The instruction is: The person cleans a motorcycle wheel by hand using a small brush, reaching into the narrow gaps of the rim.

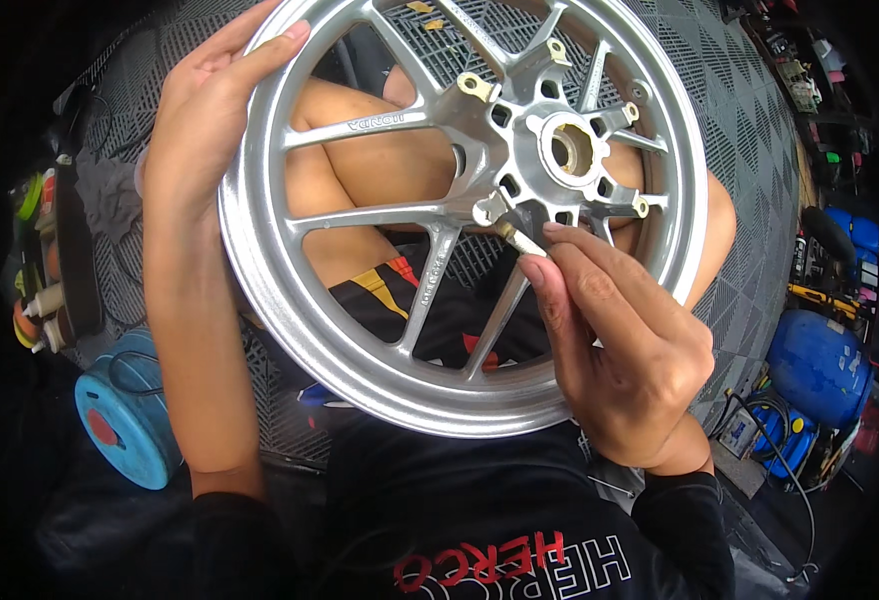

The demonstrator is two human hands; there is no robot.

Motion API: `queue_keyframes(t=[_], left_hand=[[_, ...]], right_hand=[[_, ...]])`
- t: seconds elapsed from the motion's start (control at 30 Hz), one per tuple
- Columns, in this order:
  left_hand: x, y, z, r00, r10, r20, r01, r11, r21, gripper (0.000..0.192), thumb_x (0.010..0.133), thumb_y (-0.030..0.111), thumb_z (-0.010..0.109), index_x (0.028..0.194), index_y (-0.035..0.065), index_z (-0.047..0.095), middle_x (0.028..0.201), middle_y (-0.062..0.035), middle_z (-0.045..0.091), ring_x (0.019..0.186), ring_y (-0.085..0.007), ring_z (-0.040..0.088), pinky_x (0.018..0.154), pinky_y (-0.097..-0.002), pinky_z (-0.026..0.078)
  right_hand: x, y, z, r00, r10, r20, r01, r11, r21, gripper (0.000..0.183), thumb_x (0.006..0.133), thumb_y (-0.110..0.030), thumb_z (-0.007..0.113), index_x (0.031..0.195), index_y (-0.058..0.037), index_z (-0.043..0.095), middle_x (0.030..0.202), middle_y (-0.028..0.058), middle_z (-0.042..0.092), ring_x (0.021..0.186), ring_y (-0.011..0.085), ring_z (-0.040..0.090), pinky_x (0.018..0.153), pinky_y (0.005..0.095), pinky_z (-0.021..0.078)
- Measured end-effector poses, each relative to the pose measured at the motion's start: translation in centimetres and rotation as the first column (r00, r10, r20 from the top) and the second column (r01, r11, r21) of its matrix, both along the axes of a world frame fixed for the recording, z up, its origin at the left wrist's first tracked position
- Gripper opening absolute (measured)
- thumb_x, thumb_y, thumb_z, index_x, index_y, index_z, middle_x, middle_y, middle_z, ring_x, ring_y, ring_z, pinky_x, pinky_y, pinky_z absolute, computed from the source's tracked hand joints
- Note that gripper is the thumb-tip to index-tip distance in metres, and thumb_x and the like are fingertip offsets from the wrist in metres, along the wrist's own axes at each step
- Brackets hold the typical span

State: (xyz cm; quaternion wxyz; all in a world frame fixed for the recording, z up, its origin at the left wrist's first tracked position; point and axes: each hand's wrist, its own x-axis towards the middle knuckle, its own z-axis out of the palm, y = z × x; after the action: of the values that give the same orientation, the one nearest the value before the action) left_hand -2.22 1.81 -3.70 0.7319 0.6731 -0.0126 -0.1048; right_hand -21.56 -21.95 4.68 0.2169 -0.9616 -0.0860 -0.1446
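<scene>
A silver cast motorcycle wheel (pixel 409 401), bearing the Honda name on a spoke, rests tilted over my crossed legs. My left hand (pixel 203 112) grips its rim at the upper left, with the thumb over the edge. Between the thumb and fingers of my right hand (pixel 627 345) is a small pale strip (pixel 527 242) with a brownish tip; its exact kind is unclear. That tip meets or nearly meets the lower-left disc-mounting boss (pixel 489 209) near the hub (pixel 568 150). Bare metal shows on the faces of the bosses and around the hub bore.
Grey slatted plastic floor tiles (pixel 747 247) lie beneath me. At left stand a blue container (pixel 128 412) with a red patch, a grey rag (pixel 109 195) and a dark holder (pixel 79 300) with bottles. A blue drum (pixel 818 367), cables and workshop items line the right.
</scene>
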Motion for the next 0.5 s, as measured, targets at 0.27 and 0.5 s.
queue_keyframes(t=[0.27, 0.5], left_hand=[[-0.1, 0.0, -0.2, 1.000, 0.026, 0.017, -0.025, 0.999, -0.023, 0.054, 0.093, 0.013, 0.079, 0.142, -0.0035, 0.063, 0.125, -0.0173, 0.074, 0.104, -0.0164, 0.075, 0.091, -0.0248, 0.059], [-1.9, -1.6, 1.7, 0.994, 0.025, 0.102, -0.023, 0.999, -0.024, 0.047, 0.093, -0.003, 0.066, 0.139, -0.0111, 0.061, 0.126, -0.0176, 0.073, 0.110, -0.0208, 0.072, 0.097, -0.0278, 0.057]], right_hand=[[-0.3, 0.9, -1.0, 0.996, -0.049, 0.074, 0.049, 0.999, 0.009, 0.014, 0.086, -0.005, 0.085, 0.093, 0.0016, 0.075, 0.072, 0.0089, 0.070, 0.055, 0.0221, 0.067, 0.050, 0.0324, 0.0489], [-0.6, 0.9, -1.2, 0.994, -0.083, 0.071, 0.077, 0.994, 0.081, 0.015, 0.085, -0.004, 0.086, 0.094, 0.0028, 0.077, 0.076, 0.0121, 0.074, 0.058, 0.0230, 0.070, 0.053, 0.0316, 0.0520]])
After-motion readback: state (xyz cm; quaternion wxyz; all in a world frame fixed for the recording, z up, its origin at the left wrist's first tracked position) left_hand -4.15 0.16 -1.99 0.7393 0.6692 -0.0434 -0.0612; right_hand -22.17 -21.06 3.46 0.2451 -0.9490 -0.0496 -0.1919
